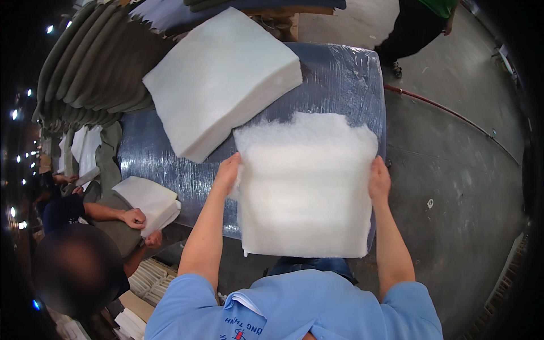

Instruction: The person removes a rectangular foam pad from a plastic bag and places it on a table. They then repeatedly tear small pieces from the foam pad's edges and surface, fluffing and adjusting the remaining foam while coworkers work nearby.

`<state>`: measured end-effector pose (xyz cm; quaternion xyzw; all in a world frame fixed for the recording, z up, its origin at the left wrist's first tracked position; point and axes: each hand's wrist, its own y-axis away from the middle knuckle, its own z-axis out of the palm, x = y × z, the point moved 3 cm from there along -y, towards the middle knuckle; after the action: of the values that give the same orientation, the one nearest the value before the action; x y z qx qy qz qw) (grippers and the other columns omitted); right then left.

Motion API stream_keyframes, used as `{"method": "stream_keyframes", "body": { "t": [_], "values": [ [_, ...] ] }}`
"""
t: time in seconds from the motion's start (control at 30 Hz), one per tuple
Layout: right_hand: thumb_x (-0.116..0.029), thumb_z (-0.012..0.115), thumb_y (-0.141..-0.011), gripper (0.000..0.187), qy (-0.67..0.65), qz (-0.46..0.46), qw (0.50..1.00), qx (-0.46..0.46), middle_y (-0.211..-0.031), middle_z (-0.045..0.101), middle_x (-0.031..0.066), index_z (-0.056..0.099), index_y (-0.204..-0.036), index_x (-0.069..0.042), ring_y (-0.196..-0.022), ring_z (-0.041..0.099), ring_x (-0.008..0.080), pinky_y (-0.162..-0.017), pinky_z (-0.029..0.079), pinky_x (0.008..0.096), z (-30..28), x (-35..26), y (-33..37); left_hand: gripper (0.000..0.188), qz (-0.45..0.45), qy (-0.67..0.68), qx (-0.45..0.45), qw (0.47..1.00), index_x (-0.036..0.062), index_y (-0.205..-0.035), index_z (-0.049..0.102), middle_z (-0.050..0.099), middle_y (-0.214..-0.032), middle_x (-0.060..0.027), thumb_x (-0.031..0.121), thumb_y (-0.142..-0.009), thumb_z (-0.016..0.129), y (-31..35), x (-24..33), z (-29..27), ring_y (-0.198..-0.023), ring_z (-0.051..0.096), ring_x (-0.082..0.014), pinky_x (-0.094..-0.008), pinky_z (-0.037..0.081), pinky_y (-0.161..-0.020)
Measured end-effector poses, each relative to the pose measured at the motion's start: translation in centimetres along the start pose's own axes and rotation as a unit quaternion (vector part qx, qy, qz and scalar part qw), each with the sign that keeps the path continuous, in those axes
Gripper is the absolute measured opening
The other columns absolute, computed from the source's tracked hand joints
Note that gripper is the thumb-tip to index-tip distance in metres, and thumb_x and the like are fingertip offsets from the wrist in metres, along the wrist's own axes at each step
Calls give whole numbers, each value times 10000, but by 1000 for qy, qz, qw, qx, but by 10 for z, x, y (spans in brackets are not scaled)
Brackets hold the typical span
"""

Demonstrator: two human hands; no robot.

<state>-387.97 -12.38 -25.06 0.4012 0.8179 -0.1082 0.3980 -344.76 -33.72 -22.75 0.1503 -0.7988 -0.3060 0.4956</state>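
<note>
A fluffy white batting sheet [306, 192] with a ragged far edge lies flat in front of me, over the near part of the plastic-wrapped table [334, 79]. My left hand [228, 171] is closed on its left side. On the opposite side my right hand [379, 178] grips the right edge, fingertips partly hidden. Beyond the sheet, to the left, a thick white block of batting [221, 79] rests at an angle on the table. The sheet's near edge hangs close to my body.
At the left, a co-worker's hands [136, 219] hold a folded white pad [150, 198]. A tall stack of dark green padded pieces [93, 62] stands at the far left. Another person [416, 28] is at the far right, and a reddish hose [436, 105] crosses the grey floor.
</note>
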Motion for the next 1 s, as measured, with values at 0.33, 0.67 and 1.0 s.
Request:
{"method": "stream_keyframes", "body": {
  "t": [0.33,0.67,1.0],
  "values": [
    [-471,458,-1085,540,14,175,970,-165,-1280,698,174,639,-1355,-41,-1218,631,334,-1038,459,405,26,-9,-48,682,-115,79,-59,988,-57,-1368,612,639,-1373,-189,535,-1033,571,-36,8,-11,-1262,590,-303,-401,428,-1093],
    [-294,671,-1016,318,-211,210,933,-202,-974,692,26,704,-1150,-7,-842,618,140,-737,503,326,39,-11,-102,606,-82,60,-7,995,-86,-1330,616,666,-1305,-206,330,-926,792,-61,18,-2,-1184,642,-270,-395,517,-985],
    [-220,705,-986,243,-92,101,982,-128,-914,669,-4,718,-1123,-20,-839,600,119,-749,497,289,25,0,-114,515,3,-65,106,992,-44,-1284,655,742,-1156,-175,350,-963,736,-77,13,-9,-996,711,-254,-377,544,-885]
  ]
}}
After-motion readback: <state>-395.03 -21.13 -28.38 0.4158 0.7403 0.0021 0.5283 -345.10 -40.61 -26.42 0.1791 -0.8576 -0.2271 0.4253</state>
